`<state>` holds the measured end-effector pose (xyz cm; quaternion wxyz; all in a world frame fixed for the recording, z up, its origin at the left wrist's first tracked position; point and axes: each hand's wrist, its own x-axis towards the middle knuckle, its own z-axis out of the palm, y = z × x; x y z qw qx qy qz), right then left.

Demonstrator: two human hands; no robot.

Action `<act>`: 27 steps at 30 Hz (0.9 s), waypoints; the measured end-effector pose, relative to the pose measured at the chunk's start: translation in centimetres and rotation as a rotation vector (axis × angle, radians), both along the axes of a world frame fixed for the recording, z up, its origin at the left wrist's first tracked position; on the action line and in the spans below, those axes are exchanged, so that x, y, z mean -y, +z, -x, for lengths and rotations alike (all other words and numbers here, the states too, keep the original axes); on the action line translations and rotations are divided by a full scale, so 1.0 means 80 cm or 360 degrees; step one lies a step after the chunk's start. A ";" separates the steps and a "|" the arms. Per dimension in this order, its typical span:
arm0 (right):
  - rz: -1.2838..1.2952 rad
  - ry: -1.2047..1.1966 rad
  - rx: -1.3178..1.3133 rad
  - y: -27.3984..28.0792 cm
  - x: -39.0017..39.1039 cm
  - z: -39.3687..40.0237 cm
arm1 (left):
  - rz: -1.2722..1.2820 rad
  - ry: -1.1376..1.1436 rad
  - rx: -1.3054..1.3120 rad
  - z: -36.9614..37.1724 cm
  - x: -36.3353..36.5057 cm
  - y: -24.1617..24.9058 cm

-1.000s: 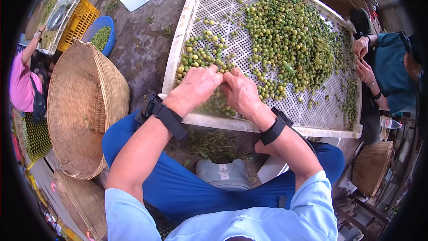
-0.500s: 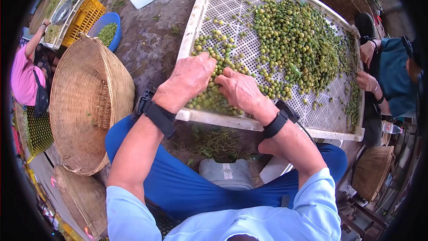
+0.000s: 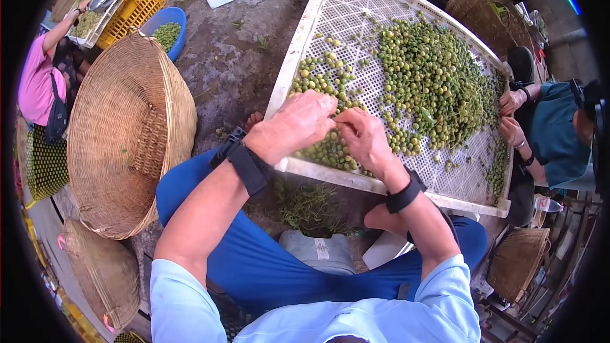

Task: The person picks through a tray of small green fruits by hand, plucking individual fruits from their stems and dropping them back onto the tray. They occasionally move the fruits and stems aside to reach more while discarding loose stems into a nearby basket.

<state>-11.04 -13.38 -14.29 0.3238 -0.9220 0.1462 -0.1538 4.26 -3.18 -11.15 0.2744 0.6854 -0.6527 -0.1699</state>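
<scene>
My left hand (image 3: 297, 122) and my right hand (image 3: 363, 136) meet above the near-left part of a white perforated tray (image 3: 467, 195). Their fingers are pinched close together; something thin and brownish seems to show between the fingertips, too small to name. Below and around them lie loose small green-yellow fruits (image 3: 327, 152). A large heap of the same fruits (image 3: 426, 76), mixed with thin stems, covers the middle and right of the tray. Each of my wrists wears a black band.
Across the tray's right edge a person in teal (image 3: 556, 130) has both hands at the rim. A large wicker basket (image 3: 117, 140) stands left, near a blue basin (image 3: 175, 19) of fruits. Another person in pink (image 3: 39, 89) is far left. Stems (image 3: 311, 206) lie below the tray.
My hands have risen off the fruits and come together at the fingertips. The view has shifted, so the tray appears slightly farther right.
</scene>
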 end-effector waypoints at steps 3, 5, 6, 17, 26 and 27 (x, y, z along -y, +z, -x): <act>-0.0690 -0.0340 -0.0050 0.027 -0.008 0.010 | 0.0048 0.0023 -0.0386 0.014 0.005 0.000; -0.1055 -0.0436 -0.0097 0.035 -0.006 0.015 | 0.0018 0.0081 -0.0567 0.022 0.010 0.003; -0.1422 -0.0521 -0.0131 0.041 -0.003 0.016 | 0.0030 0.0067 -0.0558 0.024 0.011 0.009; -0.0154 -0.0399 -0.0095 0.062 0.003 0.035 | 0.0078 -0.0145 -0.0052 0.031 0.014 0.026; 0.0143 0.0656 -0.1076 0.051 -0.085 0.153 | -0.0032 -0.0269 0.0354 0.037 0.023 -0.001; 0.0056 0.0606 -0.1050 0.057 -0.083 0.152 | -0.0122 -0.0340 0.0367 0.047 0.024 -0.006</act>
